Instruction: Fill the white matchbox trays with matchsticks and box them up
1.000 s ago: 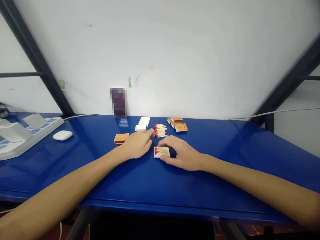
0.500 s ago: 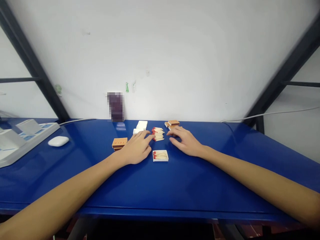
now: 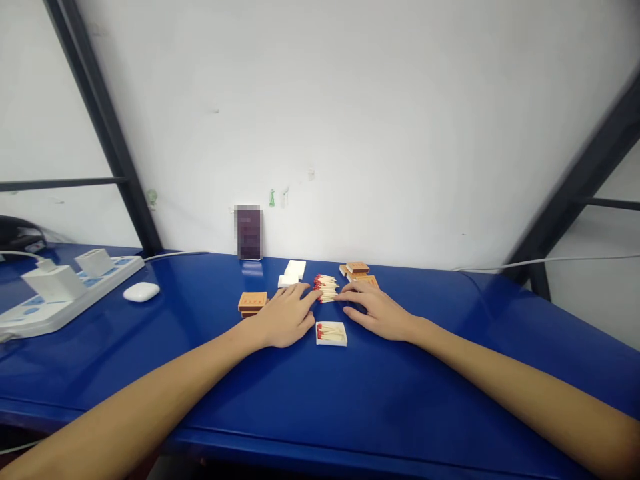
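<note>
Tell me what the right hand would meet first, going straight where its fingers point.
The right hand would probably meet the pile of red-tipped wooden matches; whether the two touch is unclear.

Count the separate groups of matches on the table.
2: a loose pile between the left hand and the right hand, and a second group in the white tray nearer the person. Stray matches under the hands would be hidden.

A bare left forearm (image 3: 185, 380) and right forearm (image 3: 500, 377) reach inward; left hand (image 3: 289, 318) and right hand (image 3: 379, 311) are palm down, fingers (image 3: 311, 299) loosely curved, thumbs (image 3: 358, 317) spread.
</note>
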